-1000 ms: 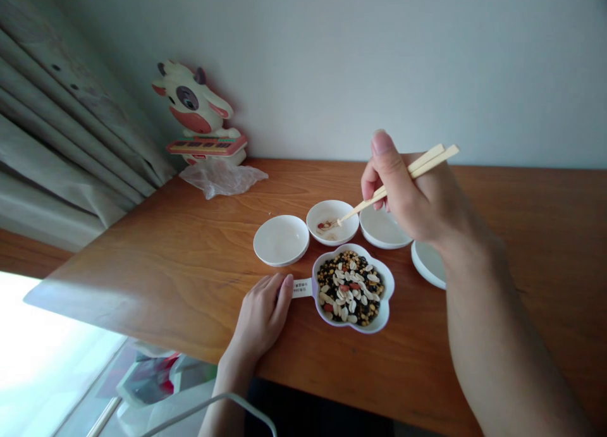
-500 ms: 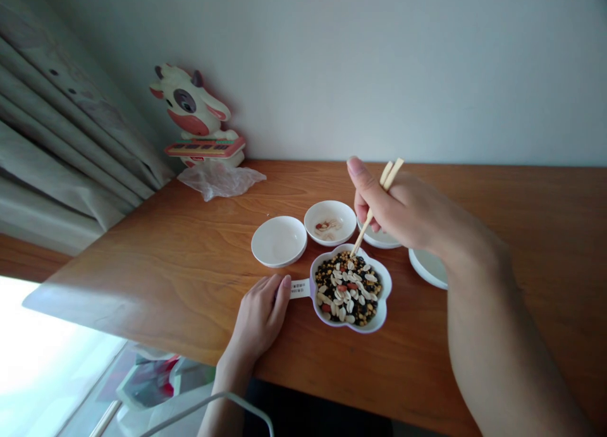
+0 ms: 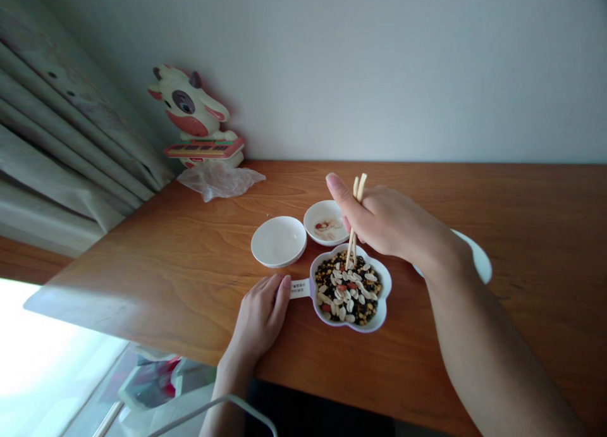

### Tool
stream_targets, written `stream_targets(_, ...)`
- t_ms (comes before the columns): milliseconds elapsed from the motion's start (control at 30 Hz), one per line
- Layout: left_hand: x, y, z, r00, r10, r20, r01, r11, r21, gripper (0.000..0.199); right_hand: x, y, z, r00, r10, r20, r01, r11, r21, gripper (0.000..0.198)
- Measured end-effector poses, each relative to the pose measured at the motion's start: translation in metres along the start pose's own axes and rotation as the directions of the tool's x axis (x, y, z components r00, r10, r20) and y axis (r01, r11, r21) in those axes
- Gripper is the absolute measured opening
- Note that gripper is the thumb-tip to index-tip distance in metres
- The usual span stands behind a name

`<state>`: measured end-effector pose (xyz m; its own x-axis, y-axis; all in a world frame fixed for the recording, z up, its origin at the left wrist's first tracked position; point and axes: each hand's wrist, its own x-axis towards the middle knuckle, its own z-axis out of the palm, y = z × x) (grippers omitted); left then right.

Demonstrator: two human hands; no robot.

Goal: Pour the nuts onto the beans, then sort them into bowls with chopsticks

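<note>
My left hand (image 3: 263,307) is closed around the handle of a flower-shaped bowl (image 3: 386,291) with a pale purple rim, which rests on the table. Inside it lies a mix of peanut halves (image 3: 349,288), black beans or seeds and small yellow grains. Above the bowl's far side, my right hand (image 3: 374,219) grips a pair of wooden chopsticks (image 3: 351,244), their tips down among the contents. Behind the bowl sit a white bowl (image 3: 279,242) and another white bowl (image 3: 322,223) with reddish scraps in it.
A white dish (image 3: 478,257) is partly hidden behind my right forearm. At the back left of the wooden table (image 3: 199,260) stand a cow toy with a keyboard (image 3: 199,117) and a crumpled plastic bag (image 3: 220,181). A curtain (image 3: 66,152) hangs at the left.
My right hand has moved left and slightly down with the chopsticks, which now stand more upright, tips a little apart. The right forearm uncovers more of the right-hand dish. My left hand stays put.
</note>
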<state>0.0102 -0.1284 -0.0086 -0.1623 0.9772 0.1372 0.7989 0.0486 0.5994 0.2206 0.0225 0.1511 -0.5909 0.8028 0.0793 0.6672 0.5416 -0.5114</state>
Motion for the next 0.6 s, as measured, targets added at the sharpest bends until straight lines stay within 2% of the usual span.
stream_targets(300, 0.0005, -0.0001, -0.0004, 1.000, 0.001, -0.003, -0.001, 1.000, 0.005, 0.035, 0.0033, -0.0010, 0.0063, 1.000, 0.005, 0.009, -0.005, 0.999, -0.043, 0.077)
stream_targets(600, -0.0010, 0.0001, -0.0009, 1.000, 0.006, 0.002, -0.006, 1.000, -0.001, 0.035, 0.0072, 0.0025, 0.0095, 0.999, -0.028, -0.037, 0.025, 0.997, -0.078, 0.074)
